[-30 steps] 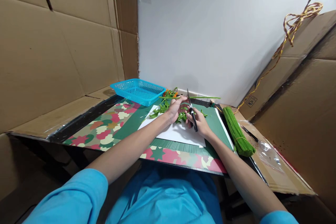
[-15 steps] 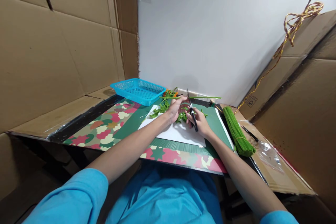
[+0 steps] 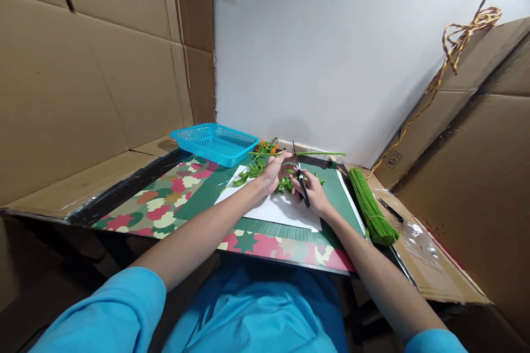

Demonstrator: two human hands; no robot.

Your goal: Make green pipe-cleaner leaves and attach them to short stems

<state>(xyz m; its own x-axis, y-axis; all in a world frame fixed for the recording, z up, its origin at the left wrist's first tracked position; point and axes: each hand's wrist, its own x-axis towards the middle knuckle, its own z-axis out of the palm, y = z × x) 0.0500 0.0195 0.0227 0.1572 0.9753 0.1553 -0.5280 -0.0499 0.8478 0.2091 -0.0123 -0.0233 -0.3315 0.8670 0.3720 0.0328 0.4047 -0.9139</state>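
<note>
Little had moved vs. the earlier frame: view shifted slightly, hands stayed put. Right hand [image 3: 313, 194] was closed round black-handled scissors [image 3: 300, 175], blades pointing away toward the wall, prob. for trimming. Left hand [image 3: 271, 171] pinched a thin green stem [image 3: 314, 153] w/ curled green strips [image 3: 285, 183], steadying them over the white sheet [image 3: 273, 208] on the surface [image 3: 165, 204]. Fingertips and the cut point were hard to make out. Blue basket [image 3: 215, 142] and green wire bundle [image 3: 368, 204] lay to the sides.

basket [image 3: 215, 143] left of scissors [image 3: 300, 176], wire bundle [image 3: 367, 207] right
</note>
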